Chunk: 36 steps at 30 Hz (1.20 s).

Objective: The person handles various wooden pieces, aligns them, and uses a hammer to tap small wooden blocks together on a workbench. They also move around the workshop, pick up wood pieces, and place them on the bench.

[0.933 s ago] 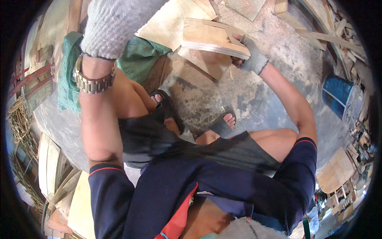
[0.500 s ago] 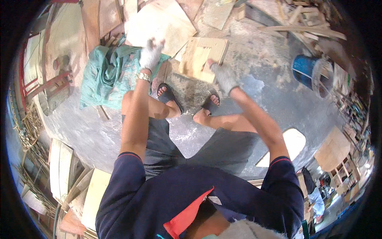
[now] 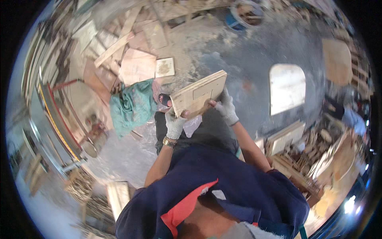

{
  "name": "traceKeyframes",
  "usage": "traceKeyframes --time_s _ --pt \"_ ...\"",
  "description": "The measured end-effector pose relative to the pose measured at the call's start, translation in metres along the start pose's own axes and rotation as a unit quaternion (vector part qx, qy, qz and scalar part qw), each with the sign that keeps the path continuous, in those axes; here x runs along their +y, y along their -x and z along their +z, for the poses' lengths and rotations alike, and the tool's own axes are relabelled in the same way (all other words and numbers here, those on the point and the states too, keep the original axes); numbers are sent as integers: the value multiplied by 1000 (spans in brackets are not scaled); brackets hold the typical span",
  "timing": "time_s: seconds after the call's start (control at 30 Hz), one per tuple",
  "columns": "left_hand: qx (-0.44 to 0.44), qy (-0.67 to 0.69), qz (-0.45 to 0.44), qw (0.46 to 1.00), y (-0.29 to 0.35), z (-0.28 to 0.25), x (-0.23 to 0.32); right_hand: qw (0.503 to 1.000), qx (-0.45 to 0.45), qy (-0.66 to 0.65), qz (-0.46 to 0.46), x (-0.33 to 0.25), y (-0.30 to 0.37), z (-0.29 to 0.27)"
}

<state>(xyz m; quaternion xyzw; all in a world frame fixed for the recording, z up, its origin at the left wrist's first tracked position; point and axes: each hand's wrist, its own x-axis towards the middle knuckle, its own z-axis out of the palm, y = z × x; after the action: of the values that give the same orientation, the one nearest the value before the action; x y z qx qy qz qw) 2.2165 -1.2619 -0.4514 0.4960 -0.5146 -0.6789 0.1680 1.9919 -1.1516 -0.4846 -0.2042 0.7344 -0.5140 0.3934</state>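
A short stack of light plywood boards (image 3: 199, 95) is held up, tilted, in front of my lap, its layered edge showing along the top. A thin dark rectangular outline is visible on its near face. My left hand (image 3: 175, 125), in a pale work glove with bare fingertips, is closed on the stack's lower left corner. At the right end, my right hand (image 3: 227, 108), gloved the same way, grips it with the thumb on the near face. The fingers behind the boards are hidden.
A crumpled green sack (image 3: 135, 105) lies to the left on the floor beside loose boards (image 3: 137, 65). A pale rounded panel (image 3: 287, 89) lies at the right. Far off stands a blue bucket (image 3: 235, 22) with scraps. Stacked wood (image 3: 286, 137) sits at near right; a red-framed metal structure (image 3: 65, 85) stands left.
Both hands have come closer to my body, lifting the boards off the floor. My left hand, empty before, now grips them too. The view has turned toward the right.
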Motion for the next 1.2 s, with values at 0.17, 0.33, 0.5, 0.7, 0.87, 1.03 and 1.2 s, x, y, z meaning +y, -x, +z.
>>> traceKeyframes --time_s 0.17,0.33,0.5,0.7,0.87,1.03,1.2 --pt "-68 -179 260 947 15 57 92 996 67 -56 -38 -37 33 -62" --pt "-130 -224 431 865 -3 114 160 946 83 -275 -152 -89 16 -126" --pt "-214 -147 507 822 -52 175 198 842 233 -476 -103 -96 -41 -180" --pt "-235 -171 601 745 -140 273 239 814 374 -445 18 -21 -98 -293" --pt "-258 -139 609 737 -205 359 280 774 519 -320 170 97 -58 -357" --pt "-312 -93 349 879 -244 444 308 654 602 -327 320 156 -12 -348" --pt "-286 8 63 956 -310 547 320 631 578 -244 456 153 -33 -345"
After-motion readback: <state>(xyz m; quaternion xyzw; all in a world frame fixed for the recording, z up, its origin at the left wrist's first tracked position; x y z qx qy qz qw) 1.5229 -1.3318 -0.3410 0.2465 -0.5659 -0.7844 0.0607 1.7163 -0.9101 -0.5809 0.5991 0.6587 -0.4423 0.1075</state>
